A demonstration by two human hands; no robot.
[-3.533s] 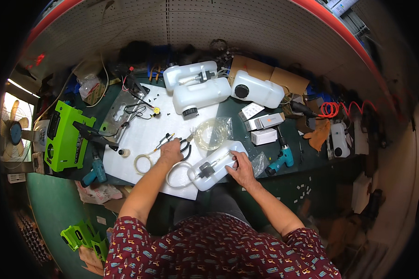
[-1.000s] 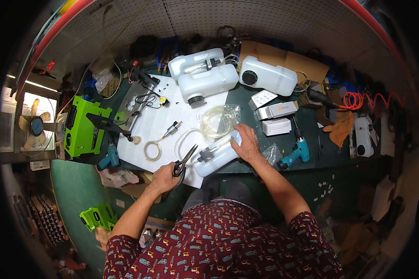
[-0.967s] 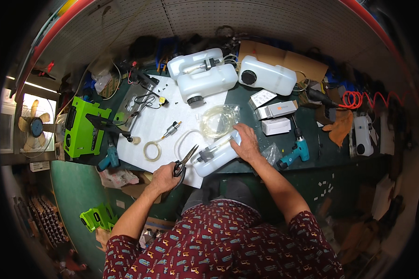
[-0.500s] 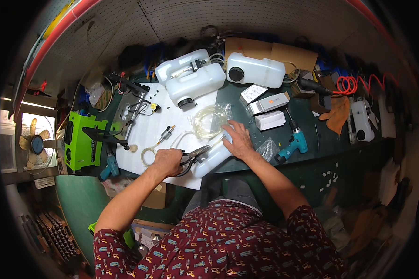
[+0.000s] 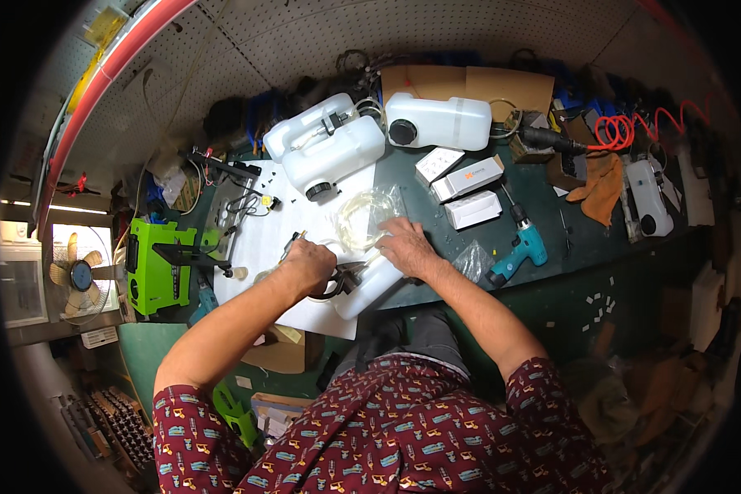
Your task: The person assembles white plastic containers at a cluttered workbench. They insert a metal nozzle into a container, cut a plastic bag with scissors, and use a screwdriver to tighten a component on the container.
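Observation:
My left hand (image 5: 309,265) grips black-handled scissors (image 5: 343,278), their blades pointing right against a small white plastic tank (image 5: 366,288) at the bench's front edge. My right hand (image 5: 405,244) presses down on the top of that tank, next to a clear bag of coiled tubing (image 5: 362,216). The tank lies on a white sheet (image 5: 259,239) spread over the dark green bench (image 5: 552,255).
Two larger white tanks (image 5: 325,152) (image 5: 439,121) stand at the back, with small white boxes (image 5: 468,193) beside them. A teal drill (image 5: 519,249) lies right of my right hand, a green machine (image 5: 158,263) sits at the left, and a red coiled hose (image 5: 634,123) at the far right.
My left hand left the tubing on the sheet, picked up the scissors near the bench's front edge, and brought them up to the small tank. My right hand stayed on the tank.

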